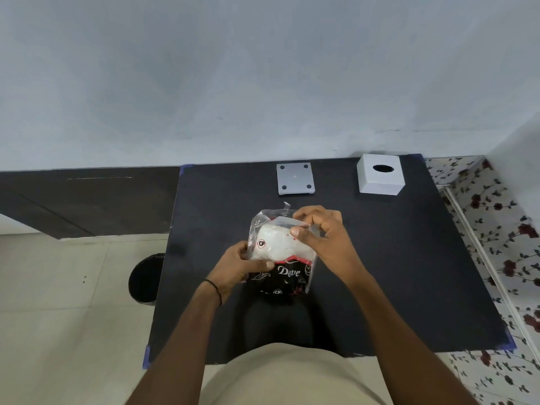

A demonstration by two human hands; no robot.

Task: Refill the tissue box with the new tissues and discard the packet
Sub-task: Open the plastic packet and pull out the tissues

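Packet gripped in both hands, mouth pointing away

The left hand [238, 266] clamped the tissue packet [282, 252] at its side above the black table [409, 273]; the right hand [320, 232] pinched its far open end. The tissue box [380, 178] stood beyond, nearer the right hand.

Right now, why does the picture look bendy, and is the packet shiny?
Head view: the wide lens bows the table edges and wall line; the clear packet shows faint glare near the right hand; lighting is soft, with only a weak shadow under the arms.
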